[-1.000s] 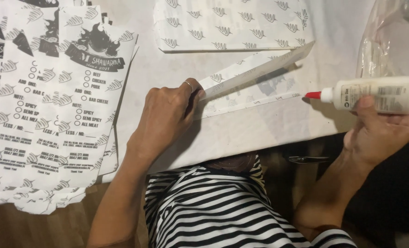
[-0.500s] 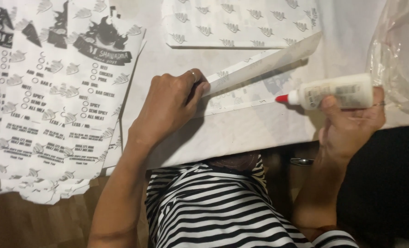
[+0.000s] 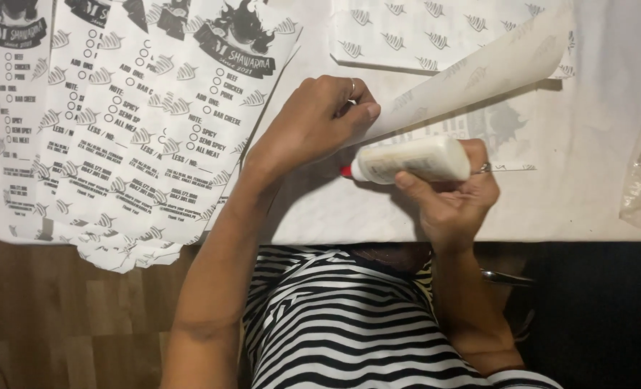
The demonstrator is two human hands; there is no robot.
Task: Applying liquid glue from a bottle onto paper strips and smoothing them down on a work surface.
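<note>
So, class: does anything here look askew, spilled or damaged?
Nothing spilled or torn. The only oddity: the printed sheets at the left overhang the table edge. The folded paper and glue bottle look in order.

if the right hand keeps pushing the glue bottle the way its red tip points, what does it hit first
Probably the left hand: the glue bottle in the right hand points its red tip left, just below that hand's palm. Depth is unclear; it might pass underneath.

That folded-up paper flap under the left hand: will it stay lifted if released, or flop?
The paper flap looks thin and curls in a soft arc, so probably floppy and light. Only the left hand pins its edge; released, it likely springs or falls back. Likely tears easily.
</note>
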